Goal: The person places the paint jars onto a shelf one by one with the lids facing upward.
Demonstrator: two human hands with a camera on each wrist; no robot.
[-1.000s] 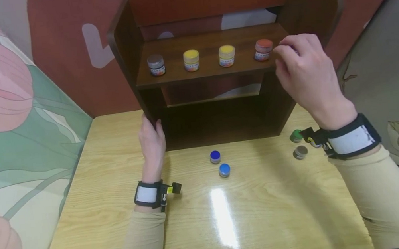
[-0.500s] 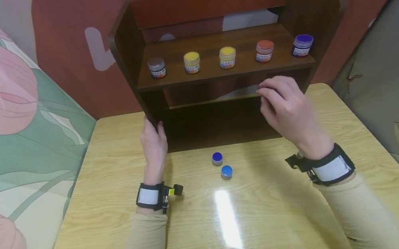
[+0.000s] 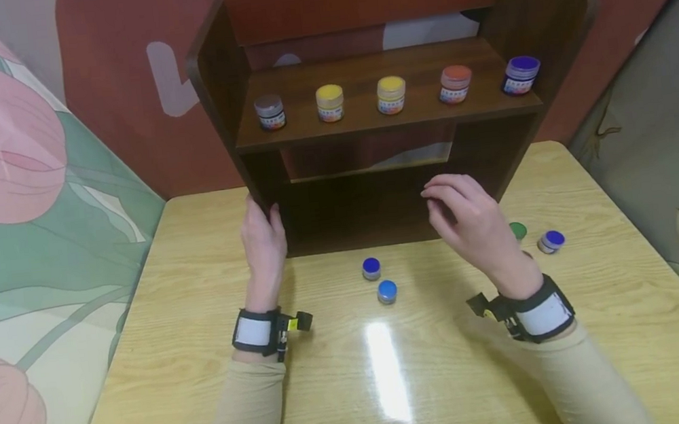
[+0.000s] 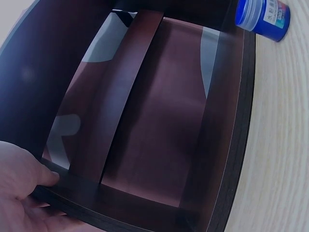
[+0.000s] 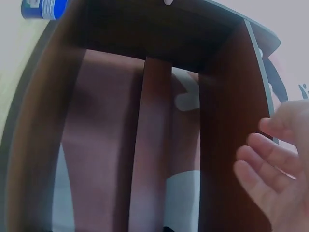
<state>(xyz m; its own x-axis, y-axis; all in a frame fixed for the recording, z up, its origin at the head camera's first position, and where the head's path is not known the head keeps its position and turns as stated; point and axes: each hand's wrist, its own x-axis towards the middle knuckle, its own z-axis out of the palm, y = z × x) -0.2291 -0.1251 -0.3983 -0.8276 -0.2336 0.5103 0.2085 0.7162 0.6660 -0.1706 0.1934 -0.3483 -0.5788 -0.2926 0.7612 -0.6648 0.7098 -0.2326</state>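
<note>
My left hand (image 3: 264, 243) grips the left side panel of a dark brown wooden shelf (image 3: 345, 211); in the left wrist view its thumb (image 4: 47, 177) lies on the inner side of the board. In front of the shelf's lower compartment hovers my right hand (image 3: 472, 226), fingers loosely curled and holding nothing. A row of small paint jars stands on the upper board: a dark grey jar (image 3: 270, 113), two yellow-lidded jars (image 3: 330, 103), a red-lidded jar (image 3: 455, 85) and a purple-lidded jar (image 3: 521, 76) at the right end.
On the wooden table (image 3: 332, 390) before the shelf sit a dark blue jar (image 3: 371, 269) and a lighter blue jar (image 3: 387, 292). Right of the shelf are a green-lidded jar (image 3: 518, 231), partly behind my right hand, and a violet-blue-lidded jar (image 3: 551, 241). Patterned walls border the table.
My right hand has come down and left from the upper board's right end, uncovering the purple-lidded jar there. The left hand keeps its hold on the side panel.
</note>
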